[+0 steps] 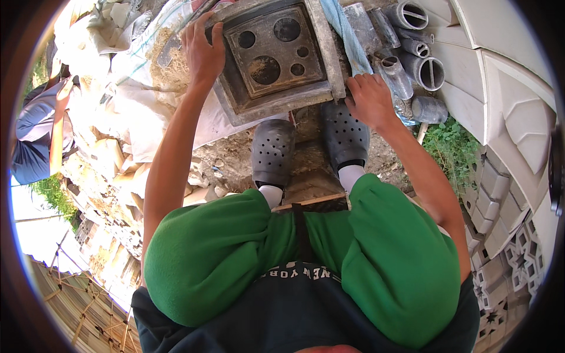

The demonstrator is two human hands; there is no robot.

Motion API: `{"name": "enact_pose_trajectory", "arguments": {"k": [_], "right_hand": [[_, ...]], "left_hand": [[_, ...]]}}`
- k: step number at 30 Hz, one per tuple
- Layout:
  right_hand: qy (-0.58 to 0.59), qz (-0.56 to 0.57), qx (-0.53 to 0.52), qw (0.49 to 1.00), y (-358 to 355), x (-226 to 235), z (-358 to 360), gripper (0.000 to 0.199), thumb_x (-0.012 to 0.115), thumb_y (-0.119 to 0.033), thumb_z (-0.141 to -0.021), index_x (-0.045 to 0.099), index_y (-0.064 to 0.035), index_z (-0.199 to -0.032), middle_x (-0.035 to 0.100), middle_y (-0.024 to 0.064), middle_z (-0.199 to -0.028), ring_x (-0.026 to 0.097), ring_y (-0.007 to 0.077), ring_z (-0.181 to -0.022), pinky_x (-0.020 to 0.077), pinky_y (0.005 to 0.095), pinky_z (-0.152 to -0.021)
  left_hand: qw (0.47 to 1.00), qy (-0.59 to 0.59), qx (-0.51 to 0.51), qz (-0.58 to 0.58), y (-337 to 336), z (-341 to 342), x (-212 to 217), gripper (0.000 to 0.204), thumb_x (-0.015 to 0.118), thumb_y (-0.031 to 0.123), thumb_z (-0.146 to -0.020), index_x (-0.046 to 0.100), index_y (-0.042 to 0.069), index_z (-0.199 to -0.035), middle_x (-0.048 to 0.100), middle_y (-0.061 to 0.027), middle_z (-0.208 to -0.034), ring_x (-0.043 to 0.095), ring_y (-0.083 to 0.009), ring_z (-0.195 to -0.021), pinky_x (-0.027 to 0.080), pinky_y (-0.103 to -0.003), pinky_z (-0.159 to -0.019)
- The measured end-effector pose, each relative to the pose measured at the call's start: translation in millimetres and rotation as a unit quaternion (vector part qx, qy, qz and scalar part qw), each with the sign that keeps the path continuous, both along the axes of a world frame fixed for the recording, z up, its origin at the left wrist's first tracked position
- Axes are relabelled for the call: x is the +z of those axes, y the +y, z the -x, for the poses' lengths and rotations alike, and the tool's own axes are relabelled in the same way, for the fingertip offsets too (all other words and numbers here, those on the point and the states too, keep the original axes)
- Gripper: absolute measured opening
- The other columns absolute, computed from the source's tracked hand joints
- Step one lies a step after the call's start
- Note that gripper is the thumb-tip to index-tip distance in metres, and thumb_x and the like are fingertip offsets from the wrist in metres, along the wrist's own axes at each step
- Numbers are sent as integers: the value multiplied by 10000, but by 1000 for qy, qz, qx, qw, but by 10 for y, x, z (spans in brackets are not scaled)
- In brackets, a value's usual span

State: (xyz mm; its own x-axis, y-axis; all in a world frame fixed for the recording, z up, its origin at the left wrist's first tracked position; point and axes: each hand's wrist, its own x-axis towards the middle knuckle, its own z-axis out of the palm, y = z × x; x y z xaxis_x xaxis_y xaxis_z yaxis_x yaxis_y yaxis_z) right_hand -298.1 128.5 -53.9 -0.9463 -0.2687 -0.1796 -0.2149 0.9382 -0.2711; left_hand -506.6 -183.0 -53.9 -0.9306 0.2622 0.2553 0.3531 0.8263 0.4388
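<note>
A grey, dusty square frame (276, 99), apparently a casting mould, is at the top middle, slightly tilted. Set inside it is a flat panel (282, 50) with round openings or recesses of several sizes. My left hand (203, 56) grips the frame's left side, thumb on the near side and fingers over the edge. At the frame's near right corner, my right hand (371, 101) has its fingers curled against the wood; the fingertips are partly hidden. A light blue cloth (347, 35) hangs along the right side.
Several grey pipe pieces (428, 73) lie at the right, beside pale moulded blocks (488, 88). Green weeds (450, 150) grow below them. White sacks (141, 112) and rubble spread leftward. Another person (44, 129) is at the far left. My dark clogs (273, 152) stand just below the frame.
</note>
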Motion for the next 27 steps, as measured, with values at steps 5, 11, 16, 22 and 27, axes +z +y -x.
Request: {"name": "enact_pose_trajectory", "arguments": {"k": [5, 11, 16, 22, 27], "right_hand": [[-100, -4, -24, 995, -81, -150, 169, 217, 693, -203, -713, 624, -79, -878, 668, 136, -707, 681, 329, -703, 532, 458, -649], [-166, -15, 14, 986, -29, -95, 321, 217, 678, -229, -667, 672, -63, -807, 667, 183, -697, 671, 372, -698, 540, 471, -648], [-163, 0, 25, 986, -5, -127, 356, 226, 680, -267, -669, 678, -47, -716, 642, 193, -658, 648, 406, -690, 533, 486, -646], [-234, -40, 34, 971, 3, -11, 354, 308, 677, -230, -709, 643, -39, -949, 676, 206, -837, 666, 393, -825, 535, 492, -751], [-212, -10, 2, 977, 81, 742, 770, 348, 679, -155, -780, 605, -24, -1093, 644, 181, -1086, 624, 344, -1027, 501, 428, -879]], "left_hand": [[1000, -5, 4, 8, 4, -20, -2, 371, 562, 325, -970, 571, 120, -1279, 563, -136, -1261, 451, -330, -1245, 348, -427, -1070], [1000, 3, 5, 0, 40, -50, 32, 374, 567, 331, -966, 568, 129, -1281, 558, -136, -1271, 452, -326, -1250, 353, -432, -1066], [1000, -12, 9, 4, 49, -43, 116, 376, 566, 342, -963, 569, 138, -1279, 564, -133, -1257, 453, -330, -1249, 357, -430, -1060], [993, -29, -26, -113, -148, 86, -69, 325, 528, 298, -985, 613, 125, -1247, 609, -123, -1222, 507, -310, -1205, 379, -409, -1036], [932, -79, 18, -353, -998, 458, -364, 405, 645, 229, -875, 605, -12, -1198, 650, -200, -1154, 601, -257, -1105, 446, -360, -972]]}}
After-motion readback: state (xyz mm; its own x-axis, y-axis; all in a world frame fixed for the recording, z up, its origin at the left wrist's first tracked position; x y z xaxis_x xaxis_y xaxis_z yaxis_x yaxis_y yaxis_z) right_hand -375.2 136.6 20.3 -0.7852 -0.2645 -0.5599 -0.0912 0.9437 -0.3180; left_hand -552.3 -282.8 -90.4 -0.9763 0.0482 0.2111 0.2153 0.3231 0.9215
